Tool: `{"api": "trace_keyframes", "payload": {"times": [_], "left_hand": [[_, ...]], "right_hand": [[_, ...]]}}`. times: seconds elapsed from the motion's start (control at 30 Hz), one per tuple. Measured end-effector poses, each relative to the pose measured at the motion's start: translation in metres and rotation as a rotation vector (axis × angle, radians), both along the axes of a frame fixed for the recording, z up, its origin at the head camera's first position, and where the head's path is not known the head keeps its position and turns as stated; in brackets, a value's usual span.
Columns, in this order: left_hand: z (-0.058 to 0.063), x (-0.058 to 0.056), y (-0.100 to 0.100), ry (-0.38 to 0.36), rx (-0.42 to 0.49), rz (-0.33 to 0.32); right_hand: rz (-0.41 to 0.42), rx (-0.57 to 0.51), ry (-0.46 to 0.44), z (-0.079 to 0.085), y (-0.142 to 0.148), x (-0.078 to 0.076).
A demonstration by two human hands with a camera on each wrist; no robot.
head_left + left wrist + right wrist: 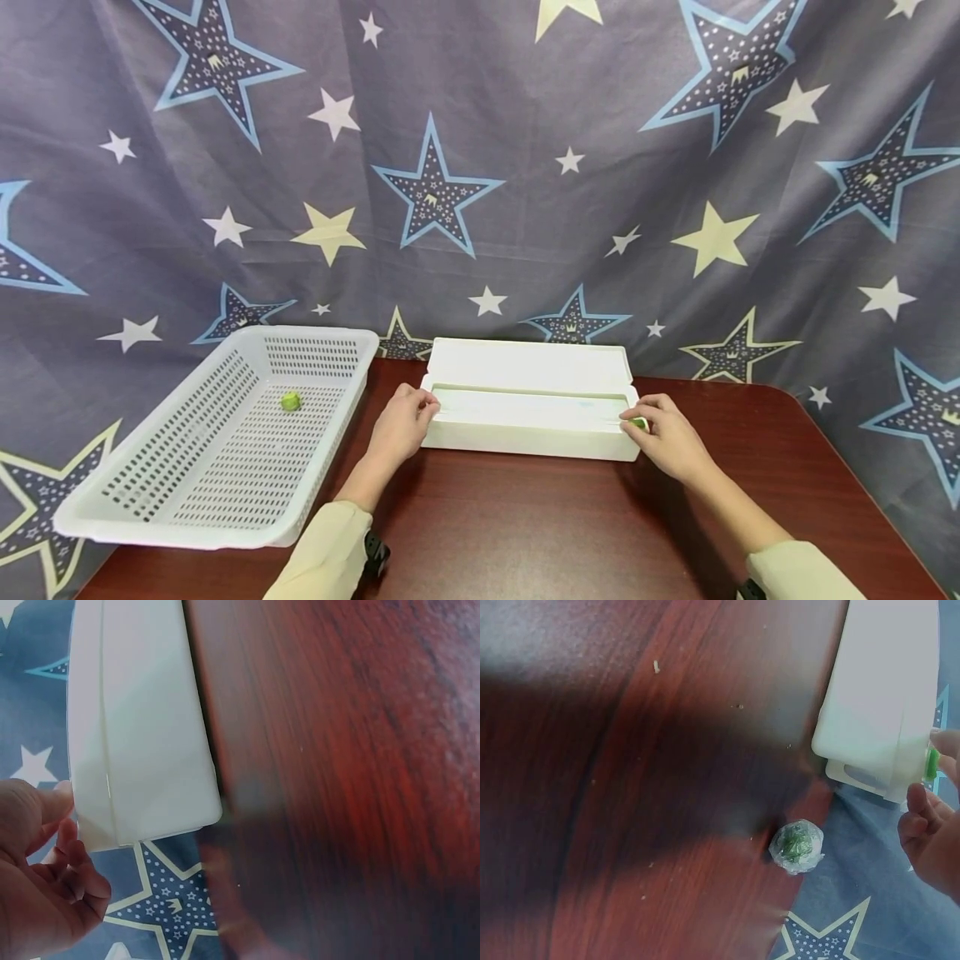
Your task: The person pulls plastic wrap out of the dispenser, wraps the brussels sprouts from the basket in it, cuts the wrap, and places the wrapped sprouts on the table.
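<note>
White box [529, 438], lid back, at frame centre, left hand [402, 423] and right hand [666, 439] at its two ends, thumbs and fingertips narrowed and apparently pinching clear film [528, 407], with green tab [637, 423] by the right. Uneven tugging could, I'd judge, tear or crumple the film, or drag the box, since neither palm braces it. Dark red table [525, 517], crumbs [656, 667] upper left in the right-wrist view, wrapped lump [797, 846] lower; white basket [172, 536] at left; starry cloth [525, 267] behind.
</note>
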State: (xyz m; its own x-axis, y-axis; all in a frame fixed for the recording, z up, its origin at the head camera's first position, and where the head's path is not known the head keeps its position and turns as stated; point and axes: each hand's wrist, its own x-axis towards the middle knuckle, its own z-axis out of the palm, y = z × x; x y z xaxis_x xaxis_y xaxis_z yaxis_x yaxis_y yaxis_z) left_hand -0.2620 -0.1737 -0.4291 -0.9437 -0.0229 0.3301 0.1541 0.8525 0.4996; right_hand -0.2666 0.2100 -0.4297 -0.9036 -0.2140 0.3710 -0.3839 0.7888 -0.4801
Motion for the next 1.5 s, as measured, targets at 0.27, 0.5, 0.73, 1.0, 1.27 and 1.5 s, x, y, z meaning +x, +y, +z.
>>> {"api": "trace_keyframes", "payload": {"times": [0.27, 0.5, 0.73, 1.0, 1.27, 1.5], "left_hand": [[0.001, -0.005, 0.004, 0.049, -0.038, 0.002], [0.002, -0.01, 0.007, 0.037, -0.025, 0.031], [0.004, -0.013, 0.009, 0.025, -0.01, 0.044], [0.006, -0.013, 0.01, 0.012, -0.003, 0.047], [0.006, -0.015, 0.009, 0.007, -0.007, 0.04], [0.009, -0.016, 0.008, 0.023, -0.037, 0.023]], "right_hand": [[-0.008, -0.003, -0.013, 0.002, 0.0, -0.001], [-0.034, 0.033, -0.002, 0.001, -0.003, -0.002], [-0.059, 0.07, 0.011, 0.002, -0.008, -0.002], [-0.09, 0.093, 0.016, 0.002, -0.011, -0.003], [-0.098, 0.088, 0.08, 0.001, -0.012, -0.006], [-0.076, 0.114, 0.157, 0.001, -0.013, -0.009]]}}
